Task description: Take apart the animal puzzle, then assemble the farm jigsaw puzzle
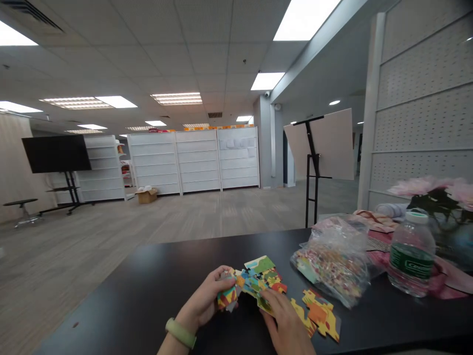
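My left hand (203, 300), with a pale green bangle on its wrist, is closed around a few colourful jigsaw puzzle pieces (226, 297), thumb on top. A partly joined jigsaw section (254, 283) in blue, green, yellow and red lies beside it, touching or very near those pieces. My right hand (286, 320) grips the near edge of this section, its fingers over the top and its thumb lower down. Right of that hand, more yellow and orange jigsaw pieces (320, 315) lie on the black table (155, 276). My palms hide part of the pieces.
A clear plastic bag (334, 261) full of small colourful pieces stands right of the jigsaw. Past it are a water bottle (412, 256), pink cloth (380, 246) and pink flowers (417, 186). An easel board (332, 143) stands behind the table.
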{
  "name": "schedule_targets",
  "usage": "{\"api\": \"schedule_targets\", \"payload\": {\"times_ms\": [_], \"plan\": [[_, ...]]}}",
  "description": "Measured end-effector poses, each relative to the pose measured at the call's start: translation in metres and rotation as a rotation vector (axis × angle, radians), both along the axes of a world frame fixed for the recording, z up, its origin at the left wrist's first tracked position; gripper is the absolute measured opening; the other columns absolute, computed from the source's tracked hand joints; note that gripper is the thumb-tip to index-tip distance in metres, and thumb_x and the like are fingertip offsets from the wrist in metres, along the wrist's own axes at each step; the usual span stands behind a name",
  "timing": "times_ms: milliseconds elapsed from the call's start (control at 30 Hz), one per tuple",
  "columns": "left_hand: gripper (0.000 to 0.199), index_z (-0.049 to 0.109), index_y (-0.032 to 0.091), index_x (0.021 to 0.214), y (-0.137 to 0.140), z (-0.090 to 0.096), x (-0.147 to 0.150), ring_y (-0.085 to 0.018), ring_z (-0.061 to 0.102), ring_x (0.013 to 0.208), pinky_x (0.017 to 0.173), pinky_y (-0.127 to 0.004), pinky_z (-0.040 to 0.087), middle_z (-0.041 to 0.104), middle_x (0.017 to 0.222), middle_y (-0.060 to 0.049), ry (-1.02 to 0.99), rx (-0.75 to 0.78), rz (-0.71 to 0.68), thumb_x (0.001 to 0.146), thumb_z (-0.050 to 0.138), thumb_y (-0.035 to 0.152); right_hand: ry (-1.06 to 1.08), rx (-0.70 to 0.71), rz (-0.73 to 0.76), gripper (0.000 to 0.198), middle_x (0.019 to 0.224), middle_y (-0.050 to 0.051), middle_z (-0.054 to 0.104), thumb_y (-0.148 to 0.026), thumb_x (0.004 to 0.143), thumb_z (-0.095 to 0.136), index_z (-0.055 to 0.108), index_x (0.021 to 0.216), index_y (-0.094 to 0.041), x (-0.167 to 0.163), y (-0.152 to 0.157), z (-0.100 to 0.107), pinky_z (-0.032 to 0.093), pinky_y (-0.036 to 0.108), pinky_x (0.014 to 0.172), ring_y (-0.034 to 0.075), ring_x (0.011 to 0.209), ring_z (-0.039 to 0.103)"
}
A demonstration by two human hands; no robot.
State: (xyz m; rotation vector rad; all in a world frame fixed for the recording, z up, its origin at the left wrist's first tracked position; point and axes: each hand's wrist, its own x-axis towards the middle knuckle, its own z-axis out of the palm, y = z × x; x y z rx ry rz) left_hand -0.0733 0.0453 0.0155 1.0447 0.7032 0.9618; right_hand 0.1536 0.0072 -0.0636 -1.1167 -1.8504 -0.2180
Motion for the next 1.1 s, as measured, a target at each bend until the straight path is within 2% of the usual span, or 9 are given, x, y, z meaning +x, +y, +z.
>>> {"api": "schedule_targets", "payload": {"times_ms": [200,300,400,500,600,700,767,967,1100], "plan": [[0.048,0.059,0.017,0.108,-0.011,-0.003,0.013,-0.013,0.065,0.066,0.064,-0.027,0.057,0.068,0.087,-0.003,-0.029,-0.09,0.028,0.074,0.088,0.036,0.113,0.015,-0.121,0.026,0.108,0.008,0.075,-0.026,0.104,0.042,0.062,0.121,-0.021,-0.003,-0.011,0.02,0.061,0.033,0.083,0.022,0.096,0.074],[0.045,0.058,0.016,0.105,-0.016,-0.011,0.026,-0.018,0.069,0.074,0.07,-0.031,0.058,0.07,0.092,-0.007,-0.07,-0.164,-0.032,0.075,0.086,0.035,0.153,-0.032,-0.21,0.029,0.103,0.009,0.076,-0.028,0.106,0.037,0.062,0.114,-0.019,0.01,-0.01,0.034,0.061,0.034,0.078,0.023,0.091,0.074],[0.053,0.053,0.019,0.115,-0.018,-0.016,0.035,-0.022,0.072,0.08,0.07,-0.034,0.058,0.072,0.1,-0.009,-0.069,-0.248,0.011,0.075,0.085,0.03,0.197,-0.026,-0.26,0.026,0.103,0.008,0.075,-0.029,0.105,0.039,0.062,0.115,-0.02,0.022,-0.008,0.043,0.06,0.034,0.079,0.022,0.091,0.074],[0.052,0.05,0.021,0.123,-0.02,-0.016,0.043,-0.025,0.072,0.084,0.068,-0.035,0.059,0.072,0.105,-0.01,-0.121,-0.319,0.031,0.083,0.076,0.041,0.153,0.04,-0.101,0.025,0.113,0.008,0.073,-0.021,0.103,0.042,0.063,0.116,-0.022,0.018,-0.013,0.05,0.057,0.037,0.094,0.022,0.106,0.069],[0.054,0.053,0.022,0.124,-0.024,-0.013,0.052,-0.023,0.073,0.084,0.066,-0.031,0.058,0.072,0.105,-0.008,-0.201,-0.301,0.026,0.087,0.068,0.057,0.005,-0.09,0.197,0.031,0.124,0.007,0.067,-0.011,0.096,0.043,0.064,0.115,-0.024,-0.001,-0.025,0.058,0.049,0.04,0.107,0.021,0.123,0.06],[0.061,0.052,0.024,0.124,-0.027,-0.014,0.057,-0.021,0.072,0.084,0.069,-0.027,0.057,0.072,0.1,-0.004,-0.19,-0.196,0.106,0.076,0.084,0.043,-0.044,-0.276,0.37,0.036,0.134,0.009,0.059,-0.012,0.086,0.051,0.06,0.119,-0.022,-0.013,-0.037,0.066,0.043,0.042,0.114,0.024,0.131,0.052],[0.065,0.053,0.022,0.123,-0.028,-0.016,0.058,-0.021,0.072,0.084,0.075,-0.029,0.058,0.072,0.098,-0.004,-0.184,-0.155,0.128,0.07,0.09,0.033,0.001,-0.311,0.396,0.039,0.141,0.011,0.053,-0.015,0.085,0.053,0.058,0.123,-0.022,-0.01,-0.04,0.067,0.042,0.042,0.114,0.025,0.135,0.049],[0.054,0.058,0.019,0.115,-0.026,-0.012,0.052,-0.022,0.072,0.079,0.072,-0.031,0.058,0.073,0.094,-0.006,-0.145,-0.13,0.17,0.066,0.082,0.022,0.171,-0.193,0.026,0.03,0.137,0.011,0.058,-0.017,0.096,0.042,0.064,0.116,-0.023,0.016,-0.006,0.05,0.042,0.048,0.113,0.026,0.133,0.05],[0.052,0.056,0.019,0.114,-0.02,-0.004,0.04,-0.022,0.071,0.075,0.063,-0.029,0.057,0.072,0.093,-0.005,-0.14,-0.149,0.226,0.064,0.067,0.018,-0.05,-0.446,0.018,0.05,0.131,0.011,0.065,-0.019,0.081,0.066,0.061,0.131,-0.022,0.02,0.025,0.052,0.043,0.052,0.109,0.032,0.127,0.055]]}}
